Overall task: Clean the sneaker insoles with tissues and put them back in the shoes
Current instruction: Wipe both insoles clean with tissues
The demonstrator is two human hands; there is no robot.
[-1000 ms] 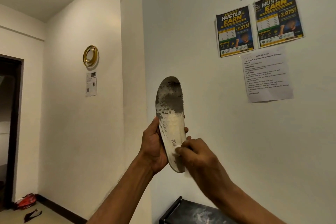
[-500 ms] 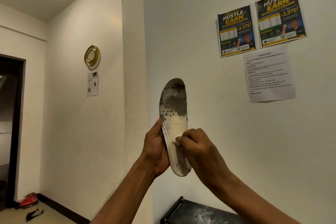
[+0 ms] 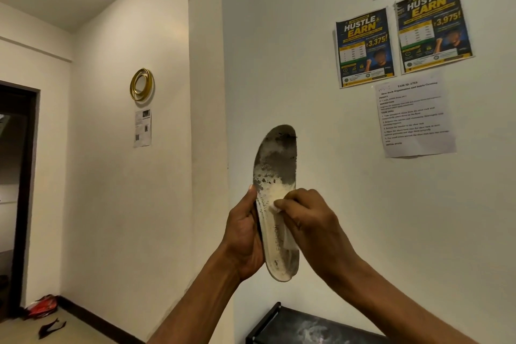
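Note:
A worn white insole (image 3: pixel 275 167), grey and blotchy over its upper half, stands upright in the air in front of the wall. My left hand (image 3: pixel 243 234) grips its lower left edge, thumb along the rim. My right hand (image 3: pixel 310 220) pinches a white tissue (image 3: pixel 287 234) and presses it against the insole's middle. The tissue hangs down over the insole's lower right side. No shoes are in view.
A black rack top (image 3: pixel 307 327) sits low against the wall, under my arms. Two posters (image 3: pixel 402 36) and a printed sheet (image 3: pixel 413 117) hang on the wall to the right. At far left are a dark doorway (image 3: pixel 14 190) and a red item (image 3: pixel 42 307) on the floor.
My right hand with the tissue has slid up the insole, from near its lower end to its middle. The insole has stayed upright in my left hand.

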